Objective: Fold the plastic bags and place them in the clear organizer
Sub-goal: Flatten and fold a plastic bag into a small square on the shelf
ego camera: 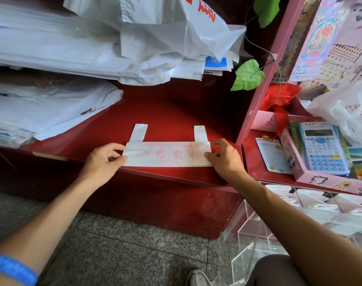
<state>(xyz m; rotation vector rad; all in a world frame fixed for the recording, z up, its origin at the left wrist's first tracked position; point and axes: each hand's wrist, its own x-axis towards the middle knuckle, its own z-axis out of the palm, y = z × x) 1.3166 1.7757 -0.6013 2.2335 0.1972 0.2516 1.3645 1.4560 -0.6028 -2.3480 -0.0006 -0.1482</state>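
On the red desk point(176, 112), near its front edge, lies one bag point(167, 154), already folded into a long flat strip. Two handle tabs point(138, 132) stick out from its far edge, one toward each end.

Left hand point(102, 162): fingers curled, thumb and fingertips pinching the strip's left end. Right hand point(225, 156): fingers likewise curled, pinching the right end between thumb and forefinger. Neither hand is spread flat; both hold the bag at its short ends.

Step in hand, as judged: mid-fold. The strip has been narrowed lengthwise but not yet shortened. The next move probably calls for tucking or folding the tabs in, then bringing one end over the other, with creases pressed flat so the film does not spring back.

Materials: the bag is thin white plastic film, semi-opaque, with faint red print showing through the layers. Fold lines are visible across the strip. The surface looks slick and lightly crinkled. The desk top is glossy red and smooth, so the strip may slide.

Unfolded stock: stacks of white bags point(52, 50) piled at the far left of the desk, loose and rumpled on top.

Organizer point(300, 219): clear rigid acrylic with partitioned compartments, standing lower right, below the desk edge. Pale folded bundles sit in its rear compartments; the near compartments appear empty, though glare makes this uncertain.
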